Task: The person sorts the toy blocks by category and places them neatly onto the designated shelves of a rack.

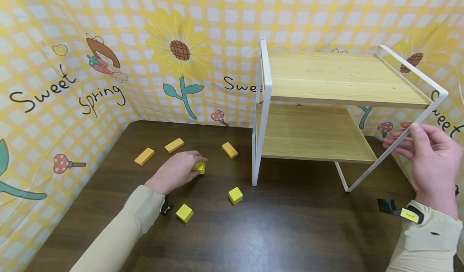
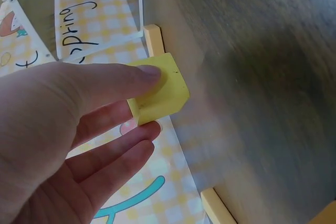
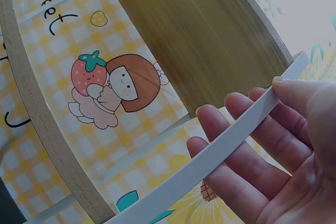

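Between thumb and fingers my left hand pinches a yellow cube, low over the brown table; the left wrist view shows the thumb lying across one face of the cube. Two more yellow cubes, one nearer and one to the right, lie on the tabletop. At the right, my right hand holds the white side bar of a two-tier wooden shelf. Its thumb lies on one side of the bar, with fingers behind it.
Orange blocks lie beyond my left hand: one at far left, one beside it, and one near the shelf. A yellow checked cloth covers the walls behind and beside the dark wooden table.
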Action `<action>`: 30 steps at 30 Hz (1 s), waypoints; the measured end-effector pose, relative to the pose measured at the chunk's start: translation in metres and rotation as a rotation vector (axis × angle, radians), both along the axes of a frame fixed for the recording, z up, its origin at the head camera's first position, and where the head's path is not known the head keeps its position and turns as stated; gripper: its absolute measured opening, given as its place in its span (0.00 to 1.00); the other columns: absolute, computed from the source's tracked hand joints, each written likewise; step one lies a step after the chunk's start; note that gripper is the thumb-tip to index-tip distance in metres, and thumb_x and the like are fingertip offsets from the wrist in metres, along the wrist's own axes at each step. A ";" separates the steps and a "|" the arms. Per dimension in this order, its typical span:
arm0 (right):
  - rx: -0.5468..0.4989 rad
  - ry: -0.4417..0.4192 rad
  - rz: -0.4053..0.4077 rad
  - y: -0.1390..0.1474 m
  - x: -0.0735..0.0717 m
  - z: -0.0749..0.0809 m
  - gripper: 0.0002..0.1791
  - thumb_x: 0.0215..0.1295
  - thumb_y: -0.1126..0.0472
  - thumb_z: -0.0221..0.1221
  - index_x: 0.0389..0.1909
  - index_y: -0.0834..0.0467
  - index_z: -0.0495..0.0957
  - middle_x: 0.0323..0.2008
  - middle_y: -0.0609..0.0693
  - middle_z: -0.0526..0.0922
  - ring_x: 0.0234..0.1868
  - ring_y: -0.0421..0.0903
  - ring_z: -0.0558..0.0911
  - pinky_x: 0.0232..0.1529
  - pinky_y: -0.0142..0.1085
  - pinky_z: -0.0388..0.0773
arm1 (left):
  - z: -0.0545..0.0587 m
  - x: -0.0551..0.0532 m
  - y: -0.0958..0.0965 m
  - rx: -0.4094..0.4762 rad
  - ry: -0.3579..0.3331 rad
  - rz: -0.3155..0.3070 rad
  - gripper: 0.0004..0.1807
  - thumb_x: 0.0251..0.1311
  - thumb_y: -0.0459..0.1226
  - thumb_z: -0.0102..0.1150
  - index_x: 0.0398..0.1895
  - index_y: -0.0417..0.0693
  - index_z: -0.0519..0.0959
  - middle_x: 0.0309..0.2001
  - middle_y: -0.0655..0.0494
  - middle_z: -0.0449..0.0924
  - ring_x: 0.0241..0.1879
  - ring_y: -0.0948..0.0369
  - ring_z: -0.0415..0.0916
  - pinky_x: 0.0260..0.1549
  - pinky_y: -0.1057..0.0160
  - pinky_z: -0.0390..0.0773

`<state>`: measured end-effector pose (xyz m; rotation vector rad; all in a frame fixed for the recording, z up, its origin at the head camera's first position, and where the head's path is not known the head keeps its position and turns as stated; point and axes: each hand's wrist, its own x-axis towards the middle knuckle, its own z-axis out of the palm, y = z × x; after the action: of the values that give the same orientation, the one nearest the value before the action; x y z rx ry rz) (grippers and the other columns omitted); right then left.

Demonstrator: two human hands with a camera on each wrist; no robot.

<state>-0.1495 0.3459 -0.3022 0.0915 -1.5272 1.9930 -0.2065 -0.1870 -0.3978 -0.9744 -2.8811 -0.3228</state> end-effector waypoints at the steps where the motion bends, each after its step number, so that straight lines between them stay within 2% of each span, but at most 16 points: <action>1: 0.002 0.001 -0.003 0.000 0.000 0.000 0.14 0.71 0.66 0.62 0.42 0.77 0.79 0.30 0.63 0.86 0.26 0.51 0.88 0.31 0.38 0.83 | 0.000 0.001 0.000 0.003 0.002 -0.003 0.21 0.55 0.29 0.75 0.53 0.37 0.85 0.50 0.46 0.84 0.47 0.52 0.83 0.47 0.54 0.82; 13: -0.009 -0.008 -0.006 0.000 -0.001 -0.001 0.13 0.72 0.66 0.61 0.43 0.77 0.78 0.29 0.63 0.86 0.25 0.51 0.88 0.30 0.38 0.83 | 0.005 0.006 0.006 0.047 0.043 -0.045 0.19 0.52 0.27 0.76 0.49 0.39 0.85 0.47 0.49 0.84 0.50 0.51 0.81 0.50 0.53 0.80; 30: 0.007 -0.012 -0.031 -0.001 -0.001 -0.001 0.14 0.72 0.66 0.61 0.42 0.77 0.79 0.28 0.62 0.86 0.24 0.50 0.88 0.30 0.37 0.83 | 0.012 0.010 0.014 0.062 -0.013 -0.037 0.18 0.53 0.28 0.75 0.49 0.39 0.86 0.48 0.50 0.84 0.50 0.53 0.81 0.48 0.56 0.81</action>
<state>-0.1504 0.3451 -0.3028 0.0586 -1.5346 1.9675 -0.1966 -0.1733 -0.3857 -1.0196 -2.8490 -0.4193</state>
